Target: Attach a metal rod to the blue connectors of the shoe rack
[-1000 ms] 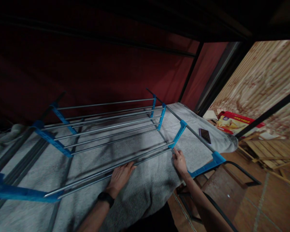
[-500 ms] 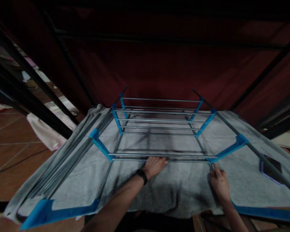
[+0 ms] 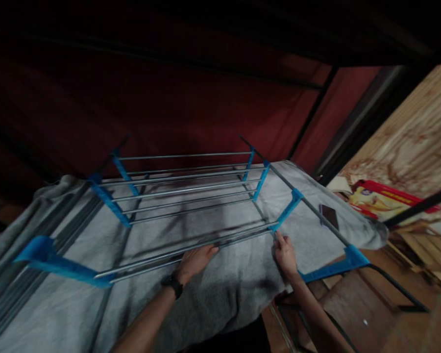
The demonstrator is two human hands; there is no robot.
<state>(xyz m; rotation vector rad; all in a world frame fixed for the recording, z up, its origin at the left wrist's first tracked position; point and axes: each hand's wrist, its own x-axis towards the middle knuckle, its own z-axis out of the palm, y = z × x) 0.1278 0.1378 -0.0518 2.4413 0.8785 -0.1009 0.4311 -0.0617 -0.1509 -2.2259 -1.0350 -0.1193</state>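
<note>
A metal-tube shoe rack (image 3: 189, 189) with blue plastic brackets lies on a grey blanket (image 3: 220, 289). My left hand (image 3: 196, 262), with a black band on its wrist, is closed over the nearest pair of thin rods, its fingertips partly hidden. At the right end of those rods sits a blue bracket (image 3: 285, 212). Just below its lower end, my right hand (image 3: 286, 255) grips the rack's side tube with thumb and fingers; the exact contact is blurred. Another blue bracket (image 3: 59, 262) holds the rods' left end.
Loose grey tubes (image 3: 33, 289) lie along the left of the blanket. A dark phone (image 3: 329, 216) rests beyond the right tube. Behind hangs a dark red curtain (image 3: 191, 117) with black frame bars. A red and yellow box (image 3: 385, 201) stands at the right, above a tiled floor.
The view has swung to the right, so the rack appears farther left and the box has come into sight. Both hands stay at the same places on the rack.
</note>
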